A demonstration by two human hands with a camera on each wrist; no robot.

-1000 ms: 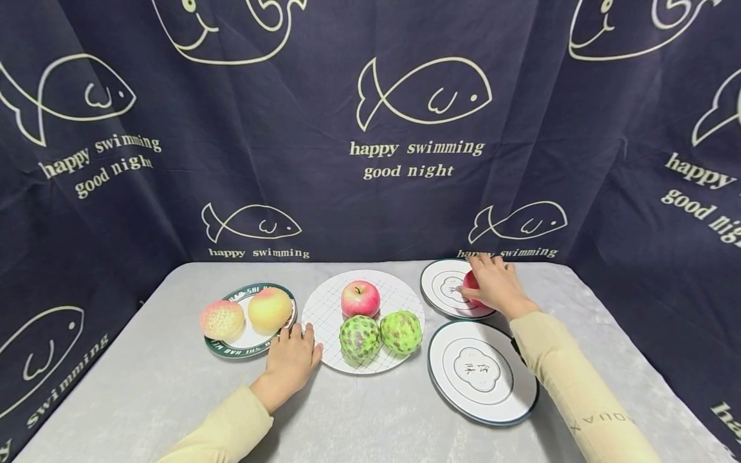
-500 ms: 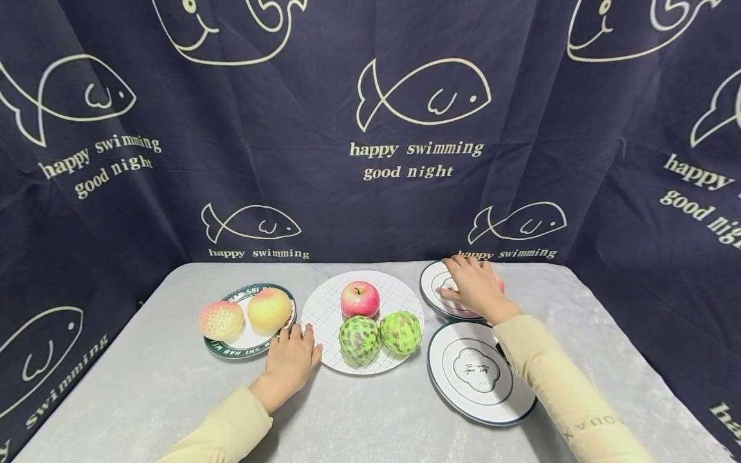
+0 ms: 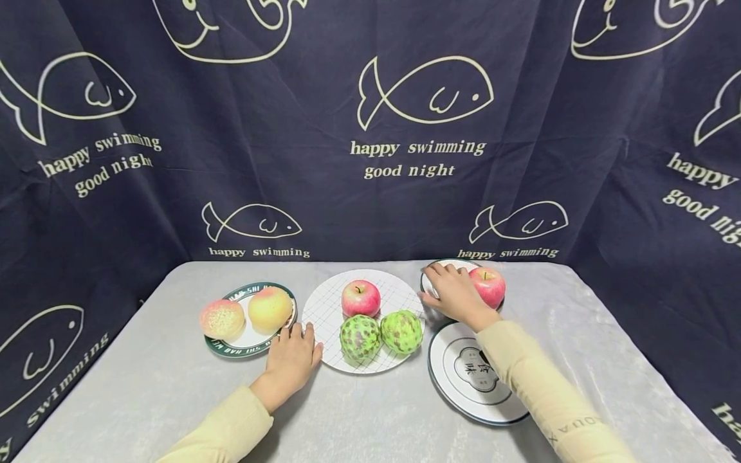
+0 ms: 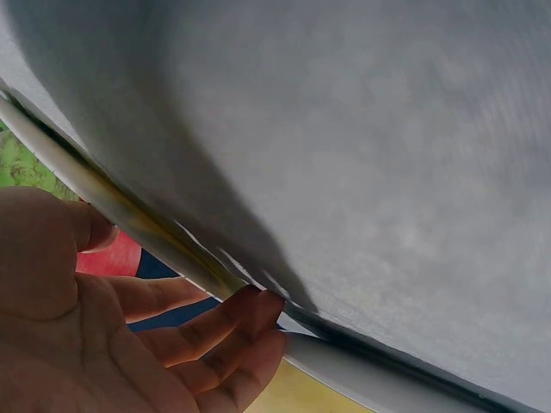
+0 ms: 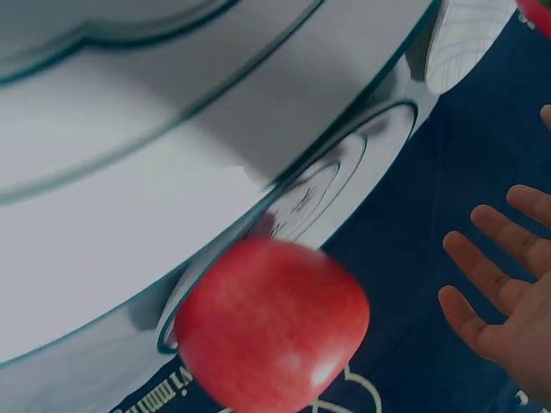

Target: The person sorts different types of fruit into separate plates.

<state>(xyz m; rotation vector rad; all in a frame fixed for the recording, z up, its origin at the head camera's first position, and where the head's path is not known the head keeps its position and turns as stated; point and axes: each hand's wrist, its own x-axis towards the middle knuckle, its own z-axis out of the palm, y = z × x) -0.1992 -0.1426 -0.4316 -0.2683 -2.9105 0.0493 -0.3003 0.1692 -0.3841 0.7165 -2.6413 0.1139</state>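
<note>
A red apple [image 3: 488, 288] sits on the right part of the far right plate [image 3: 457, 263]. My right hand [image 3: 460, 297] hovers over that plate's left part with its fingers extended, just left of the apple. In the right wrist view, the apple [image 5: 271, 327] and right hand [image 5: 516, 301] are apart. My left hand [image 3: 292, 360] rests between the green-rimmed plate [image 3: 231, 350] and the round checked plate [image 3: 324, 308]. Its fingers lie loose at the plate rims, holding nothing; the left wrist view shows the left hand [image 4: 129, 335] beside a rim.
Another red apple [image 3: 361, 299] and two green, dark-spotted fruits, one left [image 3: 359, 338] and one right [image 3: 401, 332], lie on the checked plate. Two peach-like fruits, one left [image 3: 222, 319] and one right [image 3: 270, 310], sit on the green-rimmed plate. A white plate [image 3: 451, 379] lies near right, partly under the sleeve.
My right hand has let go of the apple on the far right plate and moved left, leaving the apple in full view. My left hand has stayed still.
</note>
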